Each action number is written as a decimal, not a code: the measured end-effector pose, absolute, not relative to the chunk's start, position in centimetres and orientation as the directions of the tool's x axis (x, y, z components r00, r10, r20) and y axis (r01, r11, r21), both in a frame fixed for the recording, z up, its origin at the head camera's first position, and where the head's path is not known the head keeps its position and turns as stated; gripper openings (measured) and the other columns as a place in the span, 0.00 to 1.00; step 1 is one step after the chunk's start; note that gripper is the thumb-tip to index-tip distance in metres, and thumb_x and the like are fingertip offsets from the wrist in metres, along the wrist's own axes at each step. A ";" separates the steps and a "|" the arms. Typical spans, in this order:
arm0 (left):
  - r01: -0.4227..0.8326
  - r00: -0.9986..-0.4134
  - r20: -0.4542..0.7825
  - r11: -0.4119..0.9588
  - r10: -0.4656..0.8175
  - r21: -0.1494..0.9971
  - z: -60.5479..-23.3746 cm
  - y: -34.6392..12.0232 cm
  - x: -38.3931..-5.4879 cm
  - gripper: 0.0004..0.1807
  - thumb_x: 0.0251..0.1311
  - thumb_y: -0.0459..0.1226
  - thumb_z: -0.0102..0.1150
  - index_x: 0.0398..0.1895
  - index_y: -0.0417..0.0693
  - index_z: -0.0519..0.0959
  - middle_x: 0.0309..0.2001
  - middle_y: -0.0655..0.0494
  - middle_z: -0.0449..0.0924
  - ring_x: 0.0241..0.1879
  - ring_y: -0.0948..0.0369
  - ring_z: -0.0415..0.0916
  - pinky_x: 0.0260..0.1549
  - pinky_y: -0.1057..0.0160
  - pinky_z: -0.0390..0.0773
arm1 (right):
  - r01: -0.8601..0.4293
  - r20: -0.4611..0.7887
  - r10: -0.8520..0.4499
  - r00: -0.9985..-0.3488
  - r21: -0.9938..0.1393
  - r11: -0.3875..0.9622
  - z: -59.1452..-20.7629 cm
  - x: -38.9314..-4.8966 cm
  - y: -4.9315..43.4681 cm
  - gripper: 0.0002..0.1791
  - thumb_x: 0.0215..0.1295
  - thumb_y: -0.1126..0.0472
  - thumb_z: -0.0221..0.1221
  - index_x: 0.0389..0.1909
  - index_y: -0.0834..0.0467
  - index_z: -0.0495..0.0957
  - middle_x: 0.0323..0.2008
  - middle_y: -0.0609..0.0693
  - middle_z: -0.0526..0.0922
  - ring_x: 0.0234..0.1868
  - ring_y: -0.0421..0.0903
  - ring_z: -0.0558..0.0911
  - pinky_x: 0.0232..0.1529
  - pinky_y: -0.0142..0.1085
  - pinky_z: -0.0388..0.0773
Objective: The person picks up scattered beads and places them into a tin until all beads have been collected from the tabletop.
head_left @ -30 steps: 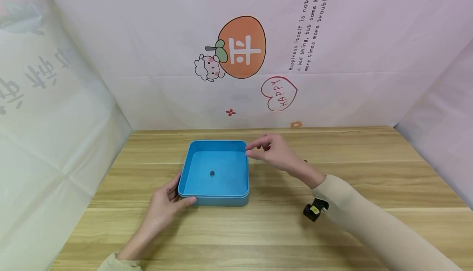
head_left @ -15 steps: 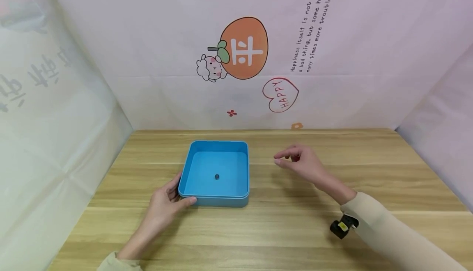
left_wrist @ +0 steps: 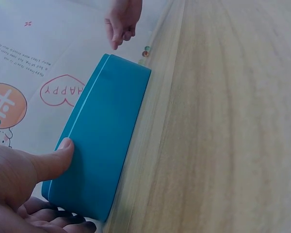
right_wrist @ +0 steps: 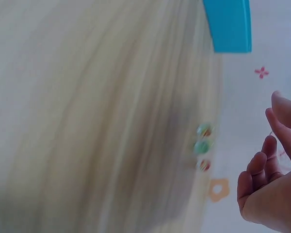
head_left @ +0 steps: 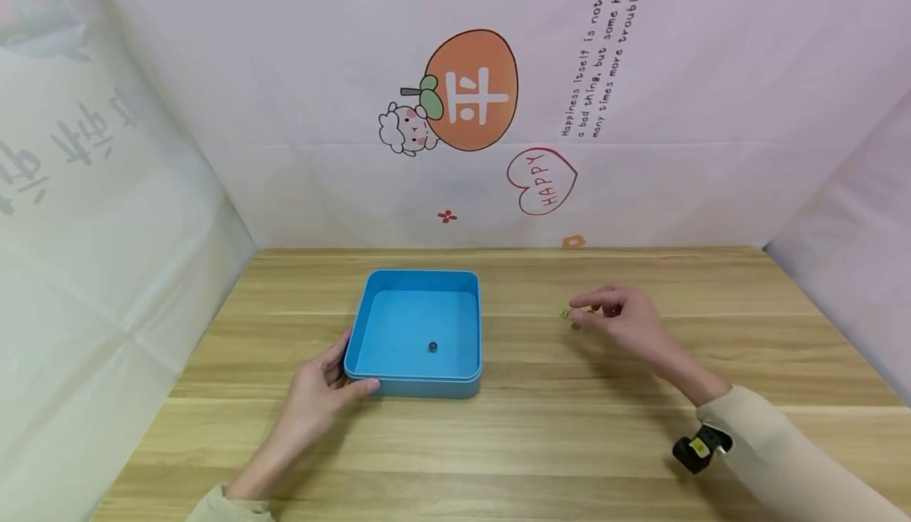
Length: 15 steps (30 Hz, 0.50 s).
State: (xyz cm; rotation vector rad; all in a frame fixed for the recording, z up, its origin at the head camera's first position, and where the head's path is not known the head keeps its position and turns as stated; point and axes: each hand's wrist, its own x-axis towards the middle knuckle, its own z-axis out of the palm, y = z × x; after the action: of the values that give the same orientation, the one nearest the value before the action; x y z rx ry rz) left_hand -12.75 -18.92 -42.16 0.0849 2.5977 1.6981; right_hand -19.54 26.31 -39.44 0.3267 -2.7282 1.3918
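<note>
My left hand grips the near left corner of a square, open-topped blue box, thumb on the front wall and fingers round the left side. On the box floor lies one small dark marble, right of the middle. To the right of the box, my right hand hovers over the table, thumb and forefinger apart with nothing between them. Glass marbles sit close below its fingertips: in the right wrist view, a green marble lies between two clear ones with reddish swirls, the nearer to the box being one marble.
The wood-grain table runs back to a printed white cloth hung behind it. More white cloth stands along both sides. A small black camera hangs under the right sleeve.
My right hand has moved right, away from the box's right rim to the marbles. The dark marble has rolled rightward and nearer across the box floor. The left hand keeps its place.
</note>
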 end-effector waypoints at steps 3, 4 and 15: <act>0.025 -0.998 -0.002 0.401 0.066 0.916 -42.1 -18.9 -12.8 0.51 0.61 0.35 0.78 0.82 0.34 0.57 0.79 0.37 0.57 0.73 0.44 0.63 0.65 0.53 0.72 | -0.209 0.147 -0.152 -0.977 -0.782 0.587 -39.9 -19.5 27.4 0.13 0.69 0.59 0.72 0.49 0.62 0.90 0.42 0.55 0.83 0.30 0.48 0.67 0.28 0.34 0.63; 0.024 -0.998 -0.002 0.402 0.065 0.915 -42.1 -18.9 -12.8 0.51 0.61 0.35 0.78 0.82 0.34 0.57 0.79 0.37 0.57 0.73 0.44 0.63 0.65 0.53 0.72 | -0.209 0.145 -0.153 -0.977 -0.780 0.589 -40.1 -19.5 27.7 0.13 0.69 0.59 0.72 0.49 0.62 0.90 0.43 0.55 0.83 0.30 0.47 0.67 0.28 0.35 0.63; 0.019 -0.998 -0.007 0.400 0.064 0.916 -42.0 -18.8 -12.8 0.51 0.62 0.34 0.77 0.82 0.34 0.57 0.79 0.37 0.57 0.73 0.44 0.64 0.65 0.51 0.73 | -0.109 0.022 -0.143 -0.989 -0.763 0.637 -41.1 -19.8 30.1 0.18 0.69 0.56 0.72 0.55 0.61 0.88 0.48 0.56 0.82 0.34 0.48 0.68 0.29 0.36 0.69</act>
State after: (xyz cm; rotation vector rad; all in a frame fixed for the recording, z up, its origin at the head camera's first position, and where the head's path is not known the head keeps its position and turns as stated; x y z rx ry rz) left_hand -12.82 -18.85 -42.04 0.0767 2.5939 1.6977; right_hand -19.84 30.06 -41.11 0.2219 -2.8791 1.3371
